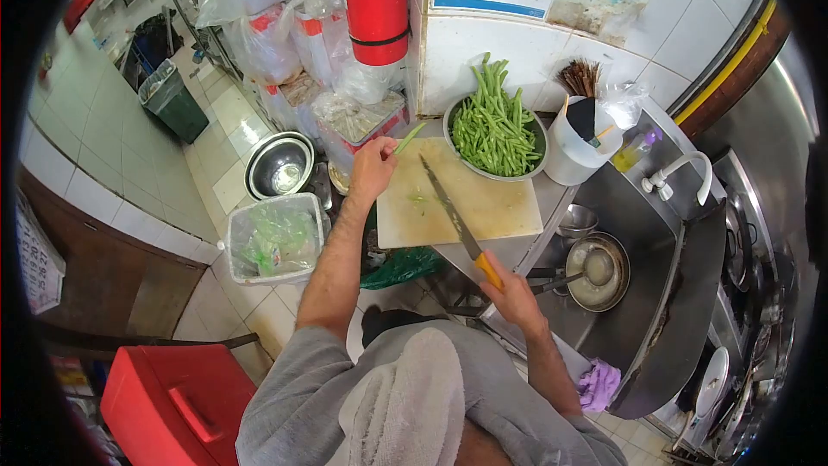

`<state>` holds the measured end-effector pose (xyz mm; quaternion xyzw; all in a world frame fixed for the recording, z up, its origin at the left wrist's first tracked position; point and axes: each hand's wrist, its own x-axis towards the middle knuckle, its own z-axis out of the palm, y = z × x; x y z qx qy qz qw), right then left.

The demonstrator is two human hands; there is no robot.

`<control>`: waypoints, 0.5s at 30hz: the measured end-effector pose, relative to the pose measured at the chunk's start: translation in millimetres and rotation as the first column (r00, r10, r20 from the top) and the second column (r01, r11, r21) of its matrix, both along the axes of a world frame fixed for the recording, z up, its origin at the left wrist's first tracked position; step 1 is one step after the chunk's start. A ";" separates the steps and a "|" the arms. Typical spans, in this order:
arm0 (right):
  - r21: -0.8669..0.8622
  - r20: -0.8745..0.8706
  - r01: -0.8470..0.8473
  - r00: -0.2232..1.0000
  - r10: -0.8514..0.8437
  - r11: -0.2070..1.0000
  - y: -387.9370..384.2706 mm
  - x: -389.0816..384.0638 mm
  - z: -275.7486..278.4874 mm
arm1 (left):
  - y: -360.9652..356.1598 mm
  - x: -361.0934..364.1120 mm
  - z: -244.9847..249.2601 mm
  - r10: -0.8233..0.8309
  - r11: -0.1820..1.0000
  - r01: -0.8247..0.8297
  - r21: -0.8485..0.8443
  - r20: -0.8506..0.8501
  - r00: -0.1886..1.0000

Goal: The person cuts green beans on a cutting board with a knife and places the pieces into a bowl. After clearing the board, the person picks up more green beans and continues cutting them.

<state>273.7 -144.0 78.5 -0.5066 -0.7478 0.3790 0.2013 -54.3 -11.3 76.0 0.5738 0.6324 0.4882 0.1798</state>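
Left hand (373, 168) pinches a green bean (410, 137) at the cutting board's (504, 203) upper-left edge; right hand (511, 286) grips the knife (453, 214) lying across open board.

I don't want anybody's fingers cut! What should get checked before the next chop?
1. Firm grip of right hand on knife handle: ok.
2. Blade apart from left hand: ok.
3. Is the bean flat on the cutting board: cannot tell; fingers pinch it at the board's corner.
4. Steady board: cannot tell.
5. Full bowl beside the board: ok.
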 end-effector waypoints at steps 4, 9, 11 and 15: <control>-0.282 -0.091 -0.016 0.996 -0.010 0.959 19.2 -34.4 -7.7 | -21.3 -19.8 1.0 -0.131 0.990 0.120 -0.079 -0.155 0.979; -0.312 -0.023 0.163 0.984 -0.179 0.936 18.8 -36.0 -10.5 | -26.4 -28.5 -28.2 -0.388 0.914 0.401 -0.054 -0.399 0.831; 0.052 0.008 0.116 0.993 -0.117 0.992 14.0 -32.7 -15.8 | -23.3 -20.2 -30.7 -0.422 0.905 0.402 -0.139 -0.406 0.811; 0.005 0.085 0.173 0.981 -0.173 0.985 6.8 -54.9 2.1 | 0.7 -26.3 -38.9 -0.454 0.867 0.480 -0.133 -0.609 0.651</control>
